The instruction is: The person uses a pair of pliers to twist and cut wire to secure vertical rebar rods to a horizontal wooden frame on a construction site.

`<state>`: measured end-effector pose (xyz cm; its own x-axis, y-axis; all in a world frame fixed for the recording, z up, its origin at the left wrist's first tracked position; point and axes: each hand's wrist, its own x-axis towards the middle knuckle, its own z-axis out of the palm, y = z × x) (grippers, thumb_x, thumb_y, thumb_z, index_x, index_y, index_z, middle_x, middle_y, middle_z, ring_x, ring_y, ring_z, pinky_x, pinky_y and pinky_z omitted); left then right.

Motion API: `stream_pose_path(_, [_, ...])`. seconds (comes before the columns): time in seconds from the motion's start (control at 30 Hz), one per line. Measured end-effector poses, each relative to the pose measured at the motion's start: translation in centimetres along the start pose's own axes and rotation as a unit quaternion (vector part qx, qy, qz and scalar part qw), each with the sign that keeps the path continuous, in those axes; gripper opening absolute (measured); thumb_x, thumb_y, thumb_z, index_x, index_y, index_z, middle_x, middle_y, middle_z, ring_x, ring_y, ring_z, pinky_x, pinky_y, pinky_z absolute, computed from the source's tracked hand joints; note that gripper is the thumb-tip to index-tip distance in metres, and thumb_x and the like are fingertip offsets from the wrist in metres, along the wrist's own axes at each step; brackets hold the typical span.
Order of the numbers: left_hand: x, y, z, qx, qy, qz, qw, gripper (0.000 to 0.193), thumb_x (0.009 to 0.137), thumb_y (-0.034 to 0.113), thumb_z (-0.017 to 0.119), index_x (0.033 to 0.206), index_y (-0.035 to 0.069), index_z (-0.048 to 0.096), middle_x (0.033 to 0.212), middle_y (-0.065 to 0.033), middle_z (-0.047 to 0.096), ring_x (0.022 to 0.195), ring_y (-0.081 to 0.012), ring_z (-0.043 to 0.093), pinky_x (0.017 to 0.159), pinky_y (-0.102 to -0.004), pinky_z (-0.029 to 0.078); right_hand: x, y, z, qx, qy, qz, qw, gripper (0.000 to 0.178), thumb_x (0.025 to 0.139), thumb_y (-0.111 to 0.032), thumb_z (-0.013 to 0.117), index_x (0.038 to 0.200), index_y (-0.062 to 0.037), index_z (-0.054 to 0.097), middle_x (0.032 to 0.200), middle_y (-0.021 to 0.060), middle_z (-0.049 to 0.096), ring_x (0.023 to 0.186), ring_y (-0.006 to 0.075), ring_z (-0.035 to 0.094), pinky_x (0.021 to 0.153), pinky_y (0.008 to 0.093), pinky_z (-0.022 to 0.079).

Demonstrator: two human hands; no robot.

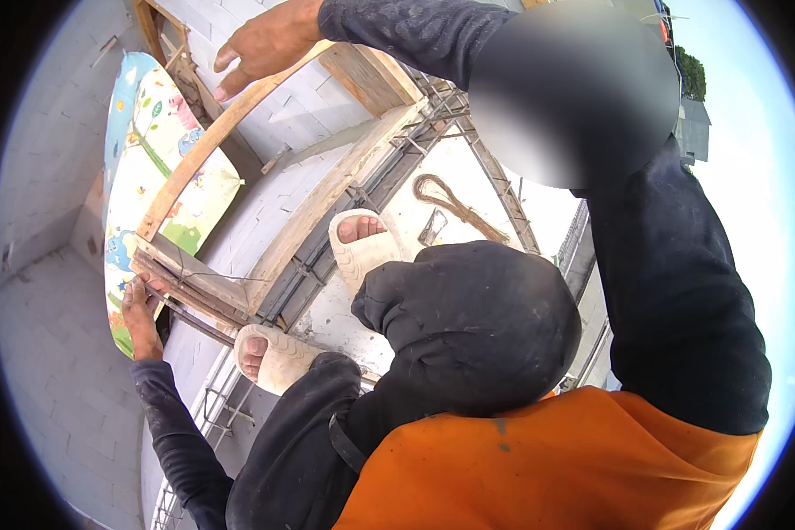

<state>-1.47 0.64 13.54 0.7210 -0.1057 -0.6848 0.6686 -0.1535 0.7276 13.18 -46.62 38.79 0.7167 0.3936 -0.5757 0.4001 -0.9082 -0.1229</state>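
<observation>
My left hand (140, 320) is closed at the lower left, its fingers curled by the ends of some thin brown bars (185, 287). Exactly what it grips is hard to make out. A sheet with a colourful cartoon print (163, 163) stands right behind that hand. At the top, my right hand (269, 46) reaches out with its fingers apart and nothing in them. Just below it runs a long wooden strip (208, 146) that looks curved. A blurred patch covers the middle of my right arm.
My feet, in pale slides (278, 360), straddle a wooden formwork board (327, 203) with a steel rebar cage (305, 269) along it. A bundle of brown tie wire (459, 208) lies on a white surface. Grey block walls (71, 389) drop away to the left.
</observation>
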Motion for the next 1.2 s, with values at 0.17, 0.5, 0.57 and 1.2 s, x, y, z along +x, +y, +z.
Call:
stream_pose_path(0.17, [-0.2, 3.1, -1.6, -0.024, -0.086, -0.096, 0.991, 0.037, 0.112, 0.042, 0.051, 0.129, 0.010, 0.061, 0.106, -0.0052, 0.073, 0.104, -0.0236, 0.070, 0.099, -0.0380, 0.049, -30.8, 6.9, -2.6, 0.442, 0.194, 0.083, 0.872, 0.043, 0.109, -0.040, 0.055, 0.119, -0.0027, 0.073, 0.110, 0.0136, 0.077, 0.106, 0.0231, 0.074, 0.099, 0.0351, 0.058])
stream_pose_path(0.5, [-2.2, 7.2, 1.4, 0.139, -0.082, -0.118, 0.980, 0.028, 0.099, 0.041, 0.076, 0.100, 0.020, 0.058, 0.093, 0.0058, 0.066, 0.089, -0.0076, 0.063, 0.085, -0.0282, 0.045, -41.8, -5.9, 39.7, 0.474, 0.178, 0.636, 0.582, 0.036, 0.098, -0.036, 0.066, 0.110, -0.0018, 0.073, 0.100, 0.0160, 0.077, 0.094, 0.0316, 0.074, 0.086, 0.0454, 0.059])
stream_pose_path(0.57, [-2.8, 7.9, 1.5, 0.150, -0.081, -0.116, 0.978, 0.028, 0.099, 0.041, 0.077, 0.102, 0.019, 0.059, 0.096, 0.0051, 0.067, 0.091, -0.0072, 0.063, 0.086, -0.0283, 0.045, -42.9, -9.8, 44.6, 0.370, 0.155, 0.656, 0.639, 0.038, 0.096, -0.035, 0.068, 0.112, -0.0009, 0.070, 0.106, 0.0207, 0.075, 0.101, 0.0379, 0.073, 0.092, 0.0485, 0.056])
stream_pose_path(1.2, [-6.3, 7.6, 4.3, 0.203, 0.038, -0.039, 0.978, 0.080, 0.097, 0.018, 0.071, 0.162, -0.003, 0.030, 0.139, -0.0202, 0.067, 0.118, -0.0280, 0.068, 0.097, -0.0388, 0.056, -43.0, -15.4, 48.3, 0.755, 0.076, 0.643, 0.102, 0.078, 0.094, -0.053, 0.075, 0.144, 0.0032, 0.057, 0.123, 0.0231, 0.067, 0.095, 0.0300, 0.073, 0.069, 0.0392, 0.064])
